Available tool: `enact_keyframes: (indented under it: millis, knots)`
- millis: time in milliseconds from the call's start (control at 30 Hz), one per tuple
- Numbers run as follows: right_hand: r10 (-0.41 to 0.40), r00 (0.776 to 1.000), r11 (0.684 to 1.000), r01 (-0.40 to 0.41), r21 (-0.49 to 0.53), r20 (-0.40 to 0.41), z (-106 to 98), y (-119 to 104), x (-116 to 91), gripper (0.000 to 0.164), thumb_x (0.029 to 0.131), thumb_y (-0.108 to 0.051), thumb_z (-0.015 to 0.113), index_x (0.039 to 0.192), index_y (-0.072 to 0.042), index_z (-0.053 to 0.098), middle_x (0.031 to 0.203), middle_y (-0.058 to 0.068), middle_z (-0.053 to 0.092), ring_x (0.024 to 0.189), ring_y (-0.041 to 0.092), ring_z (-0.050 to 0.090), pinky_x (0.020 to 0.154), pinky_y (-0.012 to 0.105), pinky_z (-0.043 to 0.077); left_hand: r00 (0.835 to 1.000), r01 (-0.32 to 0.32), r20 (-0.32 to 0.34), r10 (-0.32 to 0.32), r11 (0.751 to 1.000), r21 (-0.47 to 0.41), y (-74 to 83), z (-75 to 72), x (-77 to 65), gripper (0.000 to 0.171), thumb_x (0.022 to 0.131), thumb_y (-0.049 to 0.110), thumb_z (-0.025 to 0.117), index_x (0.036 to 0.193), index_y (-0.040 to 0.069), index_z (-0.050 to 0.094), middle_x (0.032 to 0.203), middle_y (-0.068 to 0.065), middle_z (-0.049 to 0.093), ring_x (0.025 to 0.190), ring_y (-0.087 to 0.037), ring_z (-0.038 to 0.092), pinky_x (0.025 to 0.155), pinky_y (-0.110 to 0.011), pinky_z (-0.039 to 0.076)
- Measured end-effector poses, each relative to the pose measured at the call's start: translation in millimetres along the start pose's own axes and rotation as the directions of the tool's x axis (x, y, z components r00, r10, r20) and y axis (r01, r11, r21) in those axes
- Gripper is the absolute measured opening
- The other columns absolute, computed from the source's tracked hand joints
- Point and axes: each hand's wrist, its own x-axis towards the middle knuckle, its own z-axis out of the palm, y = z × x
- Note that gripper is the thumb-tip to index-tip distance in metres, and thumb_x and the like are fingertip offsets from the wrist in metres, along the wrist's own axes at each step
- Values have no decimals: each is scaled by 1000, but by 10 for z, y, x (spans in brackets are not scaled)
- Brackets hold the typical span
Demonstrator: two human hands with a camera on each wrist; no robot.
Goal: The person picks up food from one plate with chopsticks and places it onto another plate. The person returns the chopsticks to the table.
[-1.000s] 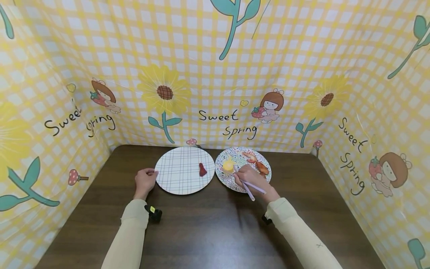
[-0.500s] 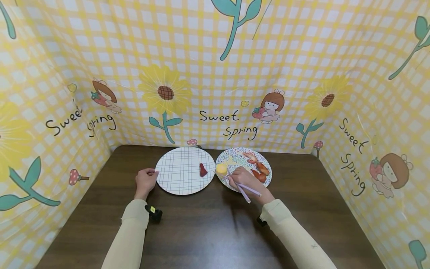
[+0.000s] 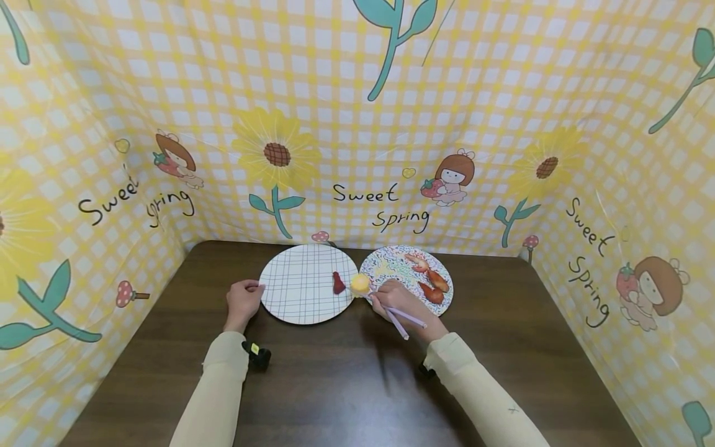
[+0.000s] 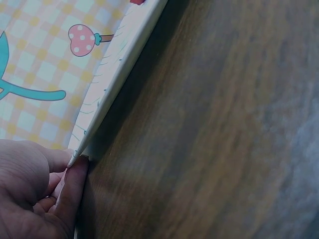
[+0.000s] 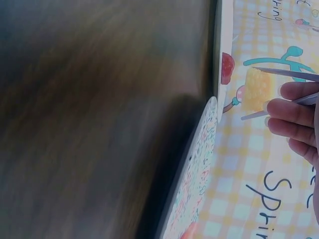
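My right hand (image 3: 398, 299) holds a pair of lilac chopsticks (image 3: 410, 318). Between their tips is a yellow piece of corn cob (image 5: 257, 89), raised over where the two plates meet. At left, my left hand (image 3: 242, 303) pinches the rim of a white round plate (image 3: 296, 285) with blue grid lines; the left wrist view shows thumb and finger (image 4: 75, 181) on that rim. A dark red food piece (image 3: 338, 284) lies near this plate's right side, close to the corn. The multicoloured speckled plate (image 3: 385, 255) sits under and beyond the right hand.
On the speckled plate lie a shrimp (image 3: 416, 262) and two glossy brown pieces (image 3: 437, 280) that look like chicken. Both plates stand near the back of a dark wooden table (image 3: 335, 385). A yellow checked cloth (image 3: 357, 136) encloses the back and sides.
The right hand has moved left with the chopsticks, carrying the corn from over the speckled plate to the grid plate's right edge. A second brown piece came into view. The left hand stayed put.
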Motion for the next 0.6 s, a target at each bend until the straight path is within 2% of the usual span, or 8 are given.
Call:
enact_keyframes:
  millis: [233,400,600]
  knots:
    - [2,999,999,-4,33,34,88,-68,60,27,97,-10,57,70,-11,62,64,-3,54,63,14,55,72,31,49,1000,-21,-3,21,1000,20,-29,-3,14,33,99,17,61,117,-11,68,109,-30,70,104,-43,64,92,-51,48]
    - [-27,1000,998,26,48,16,170,-98,95,26,95,-9,61,69,-12,59,64,-4,54,62,13,54,72,30,48,1000,-5,-1,5,1000,13,-26,-5,10,34,100,18,61,118,-10,68,110,-29,69,105,-42,63,92,-51,48]
    - [-55,998,998,55,34,-5,237,-127,131,26,95,-11,61,69,-13,58,62,-5,51,60,12,53,69,29,47,1000,-14,1,14,1000,7,-29,-19,4,34,100,17,61,118,-10,68,109,-29,69,105,-42,63,94,-52,47]
